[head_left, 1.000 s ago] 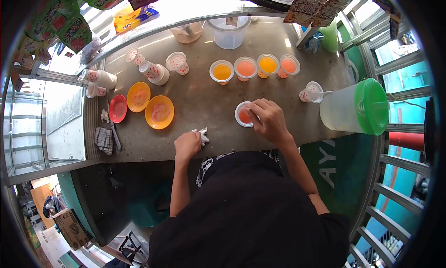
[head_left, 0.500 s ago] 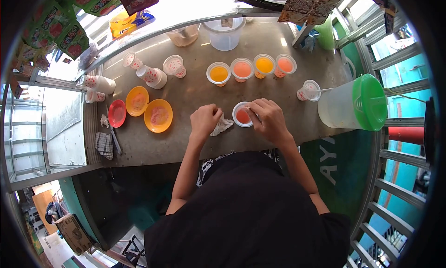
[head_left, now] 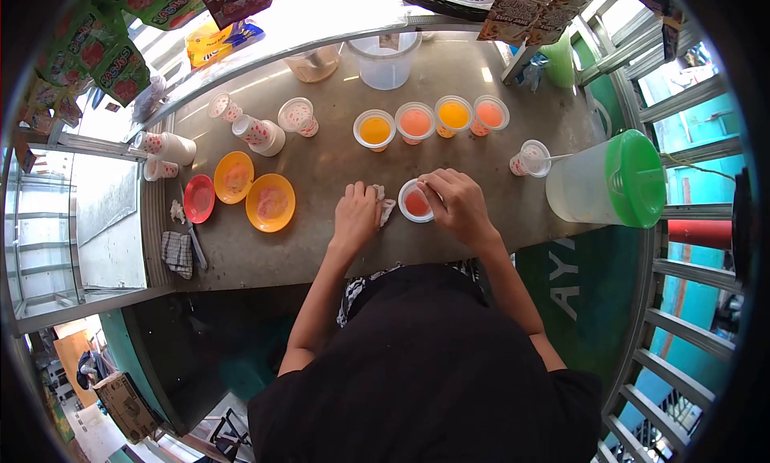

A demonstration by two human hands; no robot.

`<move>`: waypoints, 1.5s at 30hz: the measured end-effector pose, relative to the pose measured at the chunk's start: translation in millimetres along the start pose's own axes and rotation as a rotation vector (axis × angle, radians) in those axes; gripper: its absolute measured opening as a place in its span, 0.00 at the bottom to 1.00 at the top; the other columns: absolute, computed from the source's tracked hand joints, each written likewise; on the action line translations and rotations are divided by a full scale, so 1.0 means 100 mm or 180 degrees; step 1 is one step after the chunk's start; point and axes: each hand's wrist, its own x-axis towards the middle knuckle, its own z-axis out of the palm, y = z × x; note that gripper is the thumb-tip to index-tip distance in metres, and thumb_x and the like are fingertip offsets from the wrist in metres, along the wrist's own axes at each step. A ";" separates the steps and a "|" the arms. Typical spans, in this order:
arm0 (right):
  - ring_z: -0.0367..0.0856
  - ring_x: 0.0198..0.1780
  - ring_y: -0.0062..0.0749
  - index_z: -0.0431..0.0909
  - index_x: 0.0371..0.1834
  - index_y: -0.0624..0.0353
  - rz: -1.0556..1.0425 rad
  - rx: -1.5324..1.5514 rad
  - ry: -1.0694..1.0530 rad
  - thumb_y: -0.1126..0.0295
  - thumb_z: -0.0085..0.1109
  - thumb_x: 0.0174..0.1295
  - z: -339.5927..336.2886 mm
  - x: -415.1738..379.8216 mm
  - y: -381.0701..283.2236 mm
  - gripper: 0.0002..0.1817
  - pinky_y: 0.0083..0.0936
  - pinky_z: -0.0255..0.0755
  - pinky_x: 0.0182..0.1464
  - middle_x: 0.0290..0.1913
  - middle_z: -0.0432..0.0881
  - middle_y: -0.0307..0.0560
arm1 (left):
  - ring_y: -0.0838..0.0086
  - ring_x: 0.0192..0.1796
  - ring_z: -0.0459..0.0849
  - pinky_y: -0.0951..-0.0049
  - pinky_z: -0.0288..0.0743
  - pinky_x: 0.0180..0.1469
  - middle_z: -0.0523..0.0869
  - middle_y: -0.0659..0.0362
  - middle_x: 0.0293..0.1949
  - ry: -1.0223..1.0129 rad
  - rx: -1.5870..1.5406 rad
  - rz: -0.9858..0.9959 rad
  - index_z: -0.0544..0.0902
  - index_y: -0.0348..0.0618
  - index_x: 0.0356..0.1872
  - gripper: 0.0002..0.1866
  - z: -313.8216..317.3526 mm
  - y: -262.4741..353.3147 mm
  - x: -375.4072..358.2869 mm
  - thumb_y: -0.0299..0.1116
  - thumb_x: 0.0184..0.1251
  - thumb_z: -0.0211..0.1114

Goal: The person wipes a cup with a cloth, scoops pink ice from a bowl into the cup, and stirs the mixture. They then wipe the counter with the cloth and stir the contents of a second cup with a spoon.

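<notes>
A plastic cup (head_left: 406, 212) of pinkish-red drink stands on the counter in front of me. My right hand (head_left: 457, 206) is closed in a pinch over its right rim; whatever the fingertips hold is hidden. To the cup's left, my left hand (head_left: 358, 216) rests low on the counter, its fingers curled round a crumpled white tissue (head_left: 386, 208) that sticks out beside the thumb. Beyond the hands stand filled cups in a row: an orange drink (head_left: 374, 129), a pink drink (head_left: 415, 122), another orange drink (head_left: 454, 116) and another pink drink (head_left: 489, 114).
Right of the cups are a spotted cup (head_left: 530, 159) with a white handle in it and a green-lidded container (head_left: 589, 182). Two orange plates (head_left: 270, 221) and a red plate (head_left: 199, 199) lie left, near stacked cups (head_left: 258, 134), a knife (head_left: 197, 246) and a checked cloth (head_left: 176, 254).
My left hand has flattened down toward the counter, and the tissue is now gathered beside its thumb. The right hand stays pinched at the cup's rim. The view has shifted slightly.
</notes>
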 end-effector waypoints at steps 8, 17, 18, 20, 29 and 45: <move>0.79 0.35 0.46 0.79 0.36 0.61 -0.0042 -0.0051 0.0117 0.72 0.59 0.62 0.01 0.04 -0.02 0.04 0.37 0.71 0.39 0.33 0.81 0.49 | 0.57 0.46 0.76 0.60 0.72 0.44 0.78 0.49 0.40 0.0035 0.0275 -0.0072 0.82 0.39 0.36 0.10 0.01 0.10 0.18 0.35 0.62 0.58; 0.80 0.35 0.43 0.81 0.37 0.59 -0.0053 -0.0242 0.0043 0.71 0.59 0.60 0.04 0.01 0.03 0.05 0.37 0.71 0.38 0.32 0.82 0.46 | 0.55 0.48 0.76 0.59 0.71 0.47 0.78 0.48 0.41 -0.0205 0.0274 -0.0414 0.86 0.41 0.32 0.11 -0.13 0.10 0.05 0.37 0.59 0.61; 0.80 0.35 0.42 0.81 0.37 0.59 -0.0108 0.0001 0.0100 0.71 0.60 0.60 0.07 0.00 0.05 0.05 0.37 0.71 0.38 0.32 0.82 0.45 | 0.55 0.49 0.76 0.59 0.71 0.47 0.79 0.49 0.41 -0.0431 0.0379 -0.0442 0.87 0.42 0.31 0.11 -0.18 0.06 -0.03 0.38 0.58 0.62; 0.80 0.36 0.41 0.81 0.37 0.58 -0.0165 0.0249 0.0149 0.71 0.60 0.60 0.05 -0.01 0.05 0.05 0.36 0.71 0.39 0.33 0.82 0.45 | 0.56 0.49 0.76 0.59 0.72 0.48 0.79 0.50 0.40 -0.0716 0.0450 -0.0562 0.87 0.43 0.30 0.12 -0.38 0.01 -0.19 0.40 0.56 0.63; 0.80 0.36 0.41 0.80 0.35 0.60 -0.0319 -0.0159 0.0053 0.72 0.62 0.60 0.03 0.02 0.01 0.04 0.35 0.71 0.39 0.34 0.83 0.45 | 0.59 0.45 0.79 0.60 0.71 0.45 0.81 0.54 0.38 -0.0337 0.0180 -0.1378 0.83 0.45 0.31 0.12 -0.56 -0.26 -0.53 0.42 0.55 0.70; 0.80 0.35 0.38 0.80 0.33 0.58 -0.0327 -0.0236 -0.0071 0.71 0.60 0.57 0.04 0.02 -0.04 0.04 0.35 0.69 0.37 0.30 0.81 0.44 | 0.55 0.59 0.73 0.58 0.69 0.60 0.76 0.51 0.54 0.0193 -0.1267 -0.0218 0.76 0.46 0.57 0.31 -0.32 0.34 -0.14 0.36 0.49 0.77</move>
